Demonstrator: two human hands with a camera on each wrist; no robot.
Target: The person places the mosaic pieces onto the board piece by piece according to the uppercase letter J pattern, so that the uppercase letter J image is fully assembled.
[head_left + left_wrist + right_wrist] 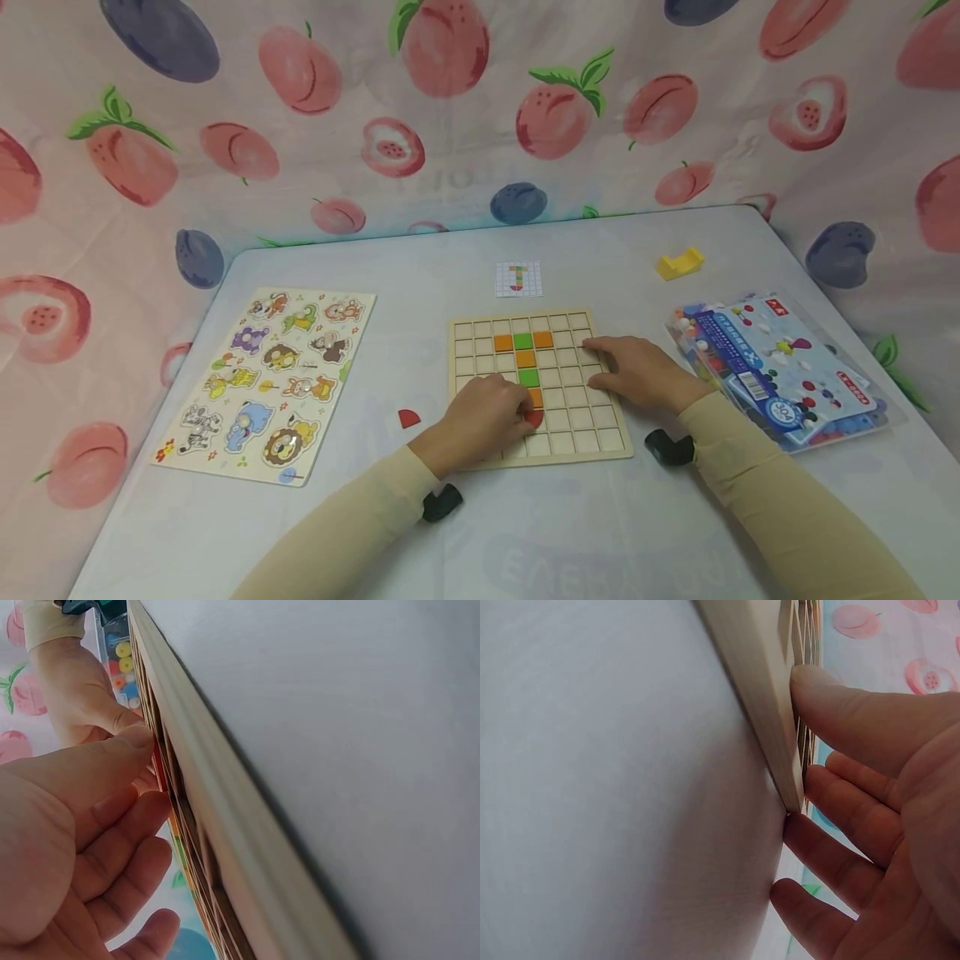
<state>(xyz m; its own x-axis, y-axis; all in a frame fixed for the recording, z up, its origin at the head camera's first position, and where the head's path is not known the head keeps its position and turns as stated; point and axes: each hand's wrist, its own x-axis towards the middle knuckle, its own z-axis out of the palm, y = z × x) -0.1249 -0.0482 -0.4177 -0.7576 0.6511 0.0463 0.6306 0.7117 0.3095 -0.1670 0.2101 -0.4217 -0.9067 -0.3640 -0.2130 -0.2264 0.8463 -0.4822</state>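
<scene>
A wooden grid board (577, 446) lies on the table with orange and green square tiles (528, 378) set in a T-like shape. Over its lower middle, my left hand (480, 421) pinches a red quarter-round tile (534, 418) between thumb and fingers, just below the lowest orange square. The left wrist view shows this red tile (159, 766) edge-on at the grid. My right hand (637, 371) rests at the board's right side, fingers loosely spread. In the right wrist view its thumb (829, 694) lies on the board's frame. A second red quarter-round tile (408, 418) lies left of the board.
Behind the board lies a small pattern card (517, 279). An animal puzzle board (262, 383) is at the left. To the right are a clear box (787, 367) of colourful parts and a yellow plastic piece (680, 263). A fruit-print cloth (450, 108) hangs behind the table.
</scene>
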